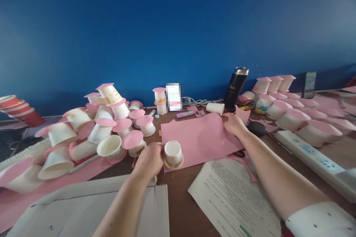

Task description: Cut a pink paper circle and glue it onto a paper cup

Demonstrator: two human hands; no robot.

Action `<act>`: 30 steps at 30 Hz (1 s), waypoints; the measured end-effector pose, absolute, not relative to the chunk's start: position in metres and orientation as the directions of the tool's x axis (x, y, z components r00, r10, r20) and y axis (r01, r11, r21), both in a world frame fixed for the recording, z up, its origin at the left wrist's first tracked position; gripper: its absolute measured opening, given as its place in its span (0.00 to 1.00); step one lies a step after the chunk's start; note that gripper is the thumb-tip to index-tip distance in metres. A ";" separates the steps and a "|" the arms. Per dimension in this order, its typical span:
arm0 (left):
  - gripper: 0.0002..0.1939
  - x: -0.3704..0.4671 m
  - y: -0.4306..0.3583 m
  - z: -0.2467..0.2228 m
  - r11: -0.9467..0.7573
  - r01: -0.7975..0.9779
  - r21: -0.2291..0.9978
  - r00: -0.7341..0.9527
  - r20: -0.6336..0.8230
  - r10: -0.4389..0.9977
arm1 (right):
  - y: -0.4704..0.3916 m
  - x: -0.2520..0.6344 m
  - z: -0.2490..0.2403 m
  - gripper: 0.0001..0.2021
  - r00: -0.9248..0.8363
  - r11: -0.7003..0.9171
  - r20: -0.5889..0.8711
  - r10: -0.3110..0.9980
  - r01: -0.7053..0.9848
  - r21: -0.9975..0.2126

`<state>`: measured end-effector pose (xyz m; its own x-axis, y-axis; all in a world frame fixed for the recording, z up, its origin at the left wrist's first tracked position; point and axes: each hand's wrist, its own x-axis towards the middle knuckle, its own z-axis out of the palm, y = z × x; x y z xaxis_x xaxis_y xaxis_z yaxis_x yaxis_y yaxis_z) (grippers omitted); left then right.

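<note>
A large pink paper sheet [197,133] lies across the middle of the dark table. On its left front corner a white paper cup [173,154] stands upside down, rim on the sheet. My left hand [149,162] is just left of that cup, fingers curled at the sheet's left edge; what they hold, if anything, is hidden. At the sheet's back right edge is my right hand [233,123], its fingers bent onto the paper and pressing or gripping that edge. Another white cup [215,109] lies on its side behind the sheet.
Many cups with pink discs [132,139] crowd the left; more stand at the right. Red cups [22,111] lean far left. A black bottle [236,88], a purple glue stick [186,114], a power strip [314,159], a printed sheet [233,196] and white cardboard [83,211] surround the work area.
</note>
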<state>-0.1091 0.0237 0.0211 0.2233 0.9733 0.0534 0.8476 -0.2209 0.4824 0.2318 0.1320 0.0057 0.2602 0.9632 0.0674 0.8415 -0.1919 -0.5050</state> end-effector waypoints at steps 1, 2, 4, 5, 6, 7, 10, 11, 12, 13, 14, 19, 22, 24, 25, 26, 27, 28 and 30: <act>0.14 -0.110 0.024 0.020 -0.217 0.848 0.483 0.221 0.050 0.974 | 0.132 0.231 0.006 0.19 0.255 -0.186 0.062 0.965 0.829 -0.528; 0.14 -0.111 0.025 0.018 -0.213 0.850 0.482 0.219 0.045 0.975 | 0.132 0.230 0.007 0.18 0.252 -0.182 0.054 0.966 0.816 -0.548; 0.14 -0.111 0.026 0.017 -0.203 0.852 0.483 0.211 0.038 0.977 | 0.129 0.227 0.009 0.17 0.233 -0.173 0.026 0.972 0.785 -0.595; 0.14 -0.112 0.027 0.017 -0.203 0.850 0.486 0.211 0.038 0.977 | 0.127 0.226 0.010 0.17 0.212 -0.163 0.006 0.977 0.766 -0.622; 0.14 -0.111 0.027 0.017 -0.205 0.847 0.491 0.213 0.040 0.976 | 0.125 0.225 0.011 0.16 0.184 -0.150 -0.015 0.983 0.746 -0.648; 0.15 -0.111 0.027 0.017 -0.208 0.842 0.498 0.216 0.042 0.975 | 0.123 0.223 0.011 0.14 0.153 -0.138 -0.037 0.988 0.730 -0.670; 0.15 -0.111 0.026 0.019 -0.219 0.831 0.511 0.226 0.049 0.973 | 0.120 0.217 0.012 0.11 0.115 -0.142 -0.084 0.990 0.754 -0.641; 0.15 -0.110 0.026 0.019 -0.212 0.834 0.509 0.218 0.048 0.975 | 0.121 0.215 0.012 0.11 0.127 -0.156 -0.091 0.988 0.780 -0.606; 0.15 -0.111 0.025 0.019 -0.200 0.839 0.506 0.206 0.045 0.977 | 0.122 0.213 0.013 0.10 0.145 -0.172 -0.092 0.985 0.807 -0.565; 0.14 -0.111 0.025 0.019 -0.190 0.844 0.502 0.196 0.040 0.980 | 0.124 0.211 0.013 0.10 0.164 -0.186 -0.088 0.983 0.833 -0.522; 0.14 -0.111 0.025 0.018 -0.182 0.849 0.497 0.189 0.036 0.981 | 0.125 0.209 0.014 0.09 0.177 -0.194 -0.082 0.981 0.857 -0.478; 0.12 -0.110 0.024 0.019 -0.167 0.861 0.480 0.181 0.017 0.983 | 0.127 0.207 0.018 0.10 0.166 -0.190 -0.100 0.981 0.926 -0.325; 0.14 -0.109 0.023 0.021 -0.164 0.862 0.480 0.178 0.017 0.984 | 0.123 0.212 0.024 0.13 0.208 -0.208 -0.035 0.978 0.919 -0.334; 0.14 -0.108 0.023 0.022 -0.171 0.865 0.472 0.188 0.012 0.982 | 0.119 0.217 0.032 0.14 0.300 -0.242 0.107 0.948 0.896 -0.372; 0.14 -0.108 0.022 0.023 -0.172 0.867 0.468 0.193 0.001 0.981 | 0.118 0.220 0.037 0.15 0.358 -0.260 0.191 0.914 0.878 -0.401; 0.13 -0.107 0.022 0.024 -0.170 0.868 0.466 0.198 -0.011 0.980 | 0.116 0.224 0.043 0.16 0.403 -0.267 0.264 0.876 0.863 -0.428; 0.13 -0.107 0.022 0.025 -0.169 0.870 0.464 0.201 -0.020 0.979 | 0.115 0.228 0.048 0.16 0.415 -0.259 0.302 0.858 0.857 -0.445; 0.13 -0.107 0.022 0.025 -0.169 0.871 0.462 0.202 -0.024 0.979 | 0.114 0.234 0.054 0.16 0.412 -0.236 0.341 0.845 0.860 -0.452; 0.13 -0.106 0.022 0.026 -0.179 0.875 0.449 0.207 -0.014 0.978 | 0.113 0.246 0.062 0.18 0.404 -0.176 0.493 0.770 0.879 -0.444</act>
<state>-0.1064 0.0223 0.0257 0.2070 0.9782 -0.0140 0.8754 -0.1788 0.4491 0.2458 0.1130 0.0622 0.4039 0.7704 0.4933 0.8785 -0.1764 -0.4439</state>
